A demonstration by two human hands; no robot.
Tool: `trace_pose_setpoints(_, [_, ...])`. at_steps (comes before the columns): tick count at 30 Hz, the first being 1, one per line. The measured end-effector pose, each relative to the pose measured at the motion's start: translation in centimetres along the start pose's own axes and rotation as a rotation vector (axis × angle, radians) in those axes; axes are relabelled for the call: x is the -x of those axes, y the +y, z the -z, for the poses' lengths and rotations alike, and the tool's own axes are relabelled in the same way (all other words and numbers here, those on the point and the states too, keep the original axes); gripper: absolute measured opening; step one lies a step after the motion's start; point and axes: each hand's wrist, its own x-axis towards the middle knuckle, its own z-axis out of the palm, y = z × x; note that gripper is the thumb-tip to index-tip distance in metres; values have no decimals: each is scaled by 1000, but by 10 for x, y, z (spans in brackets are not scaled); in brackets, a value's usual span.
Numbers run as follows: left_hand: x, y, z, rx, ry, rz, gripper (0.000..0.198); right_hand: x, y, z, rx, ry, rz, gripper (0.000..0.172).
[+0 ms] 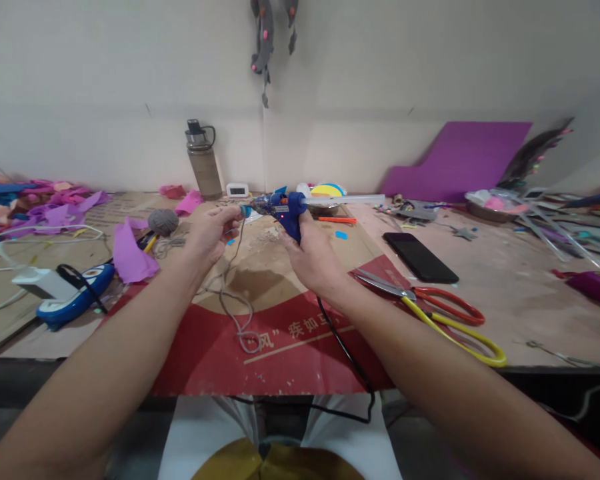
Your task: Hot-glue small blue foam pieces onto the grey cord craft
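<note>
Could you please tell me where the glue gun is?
The glue gun is near the head view's centre, in the right hand, its nozzle toward the left hand.

Red cardboard [200,360]: pale characters “风” 疾如马; label [283,209] on glue gun [294,217] unreadable

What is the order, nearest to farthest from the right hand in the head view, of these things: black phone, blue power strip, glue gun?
From the right hand:
1. Glue gun: held in it.
2. Black phone: on its right side.
3. Blue power strip: far to its left.
</note>
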Motion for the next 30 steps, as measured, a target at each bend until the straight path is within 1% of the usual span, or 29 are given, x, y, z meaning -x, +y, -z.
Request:
trace_pose_setpoints(7, [-3, 1, 3, 34, 19, 27, 15, 0, 4, 1, -68, 23, 28, 43])
trace_pose_setpoints(9, [-5, 1, 6, 55, 43, 50, 15, -1, 6, 0, -135, 27, -8, 39])
trace_pose_setpoints(13, [-7, 1, 8, 87, 135, 112, 14, -9, 16, -3, -382, 14, -256, 28])
trace_pose_setpoints(16, [-6, 0, 6, 62, 165, 60, 14, -18, 30, -3, -550, 2, -437, 16])
trace_pose_setpoints(18, [-5, 0, 4, 17, 155, -16, 14, -23, 43, 0, -557, -39, -542, 9])
trace_pose_setpoints(19, [-4, -1, 3, -15, 148, -56, 14, -24, 50, 2, -499, -75, -579, 5])
trace_pose_setpoints(20, [-3, -1, 2, -52, 144, -97, 14, -25, 57, 4, -386, -109, -583, 3])
trace_pose_setpoints(22, [-1, -2, 0, -133, 145, -180, 12, -24, 68, 10, -97, -131, -498, 12])
trace_pose_setpoints(23, [0, -1, -2, -179, 150, -225, 11, -23, 71, 13, 34, -112, -425, 16])
trace_pose_setpoints(25, [5, 0, -5, -289, 166, -327, 8, -21, 70, 17, 208, 6, -254, 18])
trace_pose_setpoints(27, [11, 2, -8, -416, 183, -428, 5, -19, 57, 14, 229, 140, -114, 13])
trace_pose_setpoints(28, [15, 3, -10, -483, 179, -467, 3, -19, 48, 9, 184, 178, -58, 10])
trace_pose_setpoints(29, [18, 4, -12, -543, 176, -504, 2, -19, 38, 2, 83, 169, -37, 9])
trace_pose_setpoints(30, [22, 5, -13, -600, 165, -538, 2, -19, 28, -6, -73, 138, -45, 13])
